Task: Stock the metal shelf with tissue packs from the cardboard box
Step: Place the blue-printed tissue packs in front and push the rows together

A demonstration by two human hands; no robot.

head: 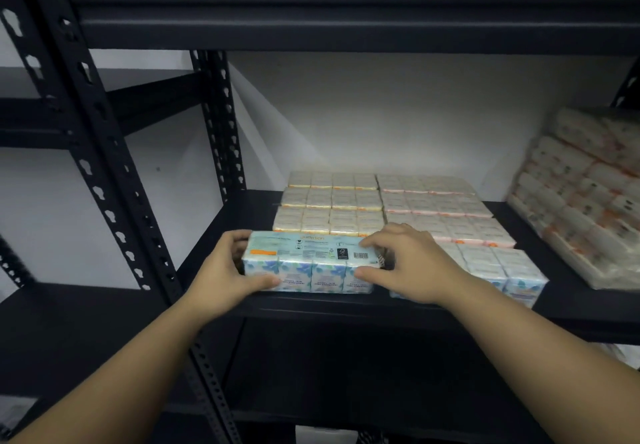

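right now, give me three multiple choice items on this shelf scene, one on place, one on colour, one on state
1. Where is the blue floral tissue pack that both hands hold?
A. at the front edge of the black metal shelf
B. against the white back wall
C. on the shelf above

2. What colour is the edge trim on the row of flat packs right behind it?
A. green
B. yellow-orange
C. purple

3. How do the hands meet the pack?
A. only the left hand touches it
B. both hover clear of it
C. left hand and right hand grip its two ends

Answers:
1 A, the pack sits at the shelf's front lip.
2 B, the rims of those packs show yellow-orange.
3 C, fingers and thumbs curl round each end.
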